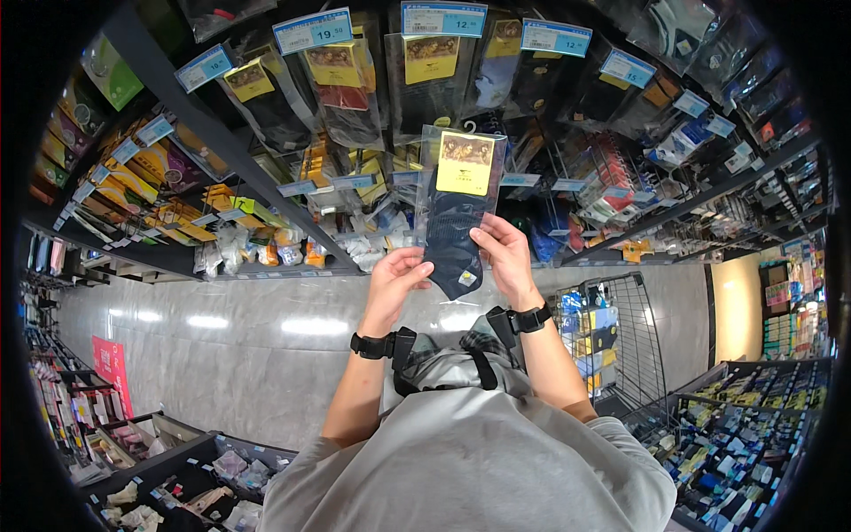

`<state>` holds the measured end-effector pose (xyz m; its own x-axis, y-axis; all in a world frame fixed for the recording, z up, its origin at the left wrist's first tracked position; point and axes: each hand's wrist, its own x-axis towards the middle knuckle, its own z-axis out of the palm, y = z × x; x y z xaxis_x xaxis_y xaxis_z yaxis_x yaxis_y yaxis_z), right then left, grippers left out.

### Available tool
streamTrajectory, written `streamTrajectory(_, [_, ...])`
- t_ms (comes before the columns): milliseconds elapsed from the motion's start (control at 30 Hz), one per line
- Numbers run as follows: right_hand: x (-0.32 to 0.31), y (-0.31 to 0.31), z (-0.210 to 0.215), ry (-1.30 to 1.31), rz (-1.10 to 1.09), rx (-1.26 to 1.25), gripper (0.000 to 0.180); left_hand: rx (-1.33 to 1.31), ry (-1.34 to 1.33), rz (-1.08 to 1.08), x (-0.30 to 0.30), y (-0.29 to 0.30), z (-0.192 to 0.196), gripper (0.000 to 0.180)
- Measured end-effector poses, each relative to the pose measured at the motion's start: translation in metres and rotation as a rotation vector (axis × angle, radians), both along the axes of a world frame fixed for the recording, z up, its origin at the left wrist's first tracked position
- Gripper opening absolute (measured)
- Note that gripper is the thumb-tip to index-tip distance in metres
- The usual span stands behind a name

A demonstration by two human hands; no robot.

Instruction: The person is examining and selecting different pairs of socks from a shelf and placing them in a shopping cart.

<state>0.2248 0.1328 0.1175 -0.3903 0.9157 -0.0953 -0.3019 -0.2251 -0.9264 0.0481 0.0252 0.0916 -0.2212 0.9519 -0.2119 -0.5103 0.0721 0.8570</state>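
Note:
Between my two hands is a clear plastic packet of dark socks, with a yellow header card that carries a picture of animals. My left hand pinches the packet's lower left side between thumb and fingers. On the opposite side, higher up, my right hand grips the packet's edge, its thumb on the front. The packet is held upright just in front of the rack, where similar sock packets with yellow cards hang on hooks under price tags. A hook's tip shows above the packet's top edge.
A wire shopping cart holding several packaged goods stands at my right. Bins of packed small goods lie behind on the right, and clothing bins behind on the left. A red sign stands at the far left on the grey tiled floor.

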Motion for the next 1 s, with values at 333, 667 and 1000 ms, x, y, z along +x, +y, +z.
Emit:
streamTrajectory(333, [0.020,0.000,-0.004,-0.031,-0.072,0.025,0.035,-0.007,-0.035,-0.034,0.017,0.007,-0.005,0.033])
streamTrajectory(667, [0.063,0.023,-0.001,0.003,-0.060,0.036,0.037,-0.007,0.019,-0.061,0.057,0.027,0.008,0.032])
streamTrajectory(1000, [0.182,0.063,-0.011,0.112,-0.118,0.007,0.037,-0.049,0.082,-0.164,0.167,0.079,0.006,0.027])
